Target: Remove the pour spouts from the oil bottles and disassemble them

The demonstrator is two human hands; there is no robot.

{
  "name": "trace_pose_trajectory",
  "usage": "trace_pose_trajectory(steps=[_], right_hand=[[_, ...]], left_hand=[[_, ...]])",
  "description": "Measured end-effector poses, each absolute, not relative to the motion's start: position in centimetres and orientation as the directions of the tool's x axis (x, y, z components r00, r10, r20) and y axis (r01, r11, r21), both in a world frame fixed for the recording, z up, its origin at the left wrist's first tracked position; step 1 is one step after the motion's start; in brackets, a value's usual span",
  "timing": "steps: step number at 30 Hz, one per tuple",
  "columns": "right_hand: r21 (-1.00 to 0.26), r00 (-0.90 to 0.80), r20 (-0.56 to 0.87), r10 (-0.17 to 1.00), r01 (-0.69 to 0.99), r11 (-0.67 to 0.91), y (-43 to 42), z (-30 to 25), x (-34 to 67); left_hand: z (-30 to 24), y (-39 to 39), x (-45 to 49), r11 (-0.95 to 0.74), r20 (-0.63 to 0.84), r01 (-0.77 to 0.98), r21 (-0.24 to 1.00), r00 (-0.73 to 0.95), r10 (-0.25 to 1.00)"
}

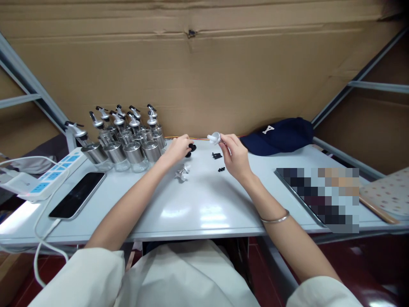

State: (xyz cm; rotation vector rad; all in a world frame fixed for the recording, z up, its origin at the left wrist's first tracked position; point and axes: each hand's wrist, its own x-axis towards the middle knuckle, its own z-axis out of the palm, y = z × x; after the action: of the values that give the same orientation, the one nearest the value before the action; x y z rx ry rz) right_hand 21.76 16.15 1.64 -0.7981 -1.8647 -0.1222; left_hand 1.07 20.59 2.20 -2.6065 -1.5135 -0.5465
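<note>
The right hand (235,154) was raised above the worktop (198,209), its thumb and fingers pinched together on the rim of a silver cap piece (216,137) whose pale stem pointed left. The left hand (179,148) reached forward with its fingertips at some black round pieces (192,147); whether they had closed on any of them could not be told.

Below the left hand, a few silver-and-white parts (182,172) lay in a loose cluster on the worktop. Between the 2 hands, nearer the right, were a pile of flat black pieces (217,155) and, just nearer the person, a short row of small black pieces (221,169). A thin metal bangle (276,218) circled the right forearm.

Farther left stood a close group of glass and steel bottles (133,152), many with pourer tops; the leftmost bottle was tilted. Near them lay a phone (78,195) with a white cable plugged in, and a white power strip (54,177). To the right were a dark blue cap (284,134) with 1 white letter and a flat device (302,194) largely hidden by mosaic. Brown cardboard (204,81) rose behind the worktop.
</note>
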Motion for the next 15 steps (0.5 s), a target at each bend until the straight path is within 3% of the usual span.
trace_pose_trajectory(steps=[3, 6, 15], right_hand=[[-0.284, -0.225, 0.849, 0.478, 0.568, 0.773, 16.0, 1.8, 21.7], [-0.291, -0.223, 0.849, 0.480, 0.560, 0.776, 16.0, 1.8, 21.7], [-0.315, -0.229, 0.834, 0.503, 0.550, 0.773, 15.8, 1.9, 21.6]], left_hand=[[1.7, 21.2, 2.4, -0.552, 0.233, 0.834, 0.003, 0.536, 0.811], [1.3, 21.6, 2.9, -0.571, 0.201, 0.821, -0.028, 0.564, 0.801], [0.0, 22.5, 2.3, -0.579, 0.221, 0.816, 0.000, 0.564, 0.796]])
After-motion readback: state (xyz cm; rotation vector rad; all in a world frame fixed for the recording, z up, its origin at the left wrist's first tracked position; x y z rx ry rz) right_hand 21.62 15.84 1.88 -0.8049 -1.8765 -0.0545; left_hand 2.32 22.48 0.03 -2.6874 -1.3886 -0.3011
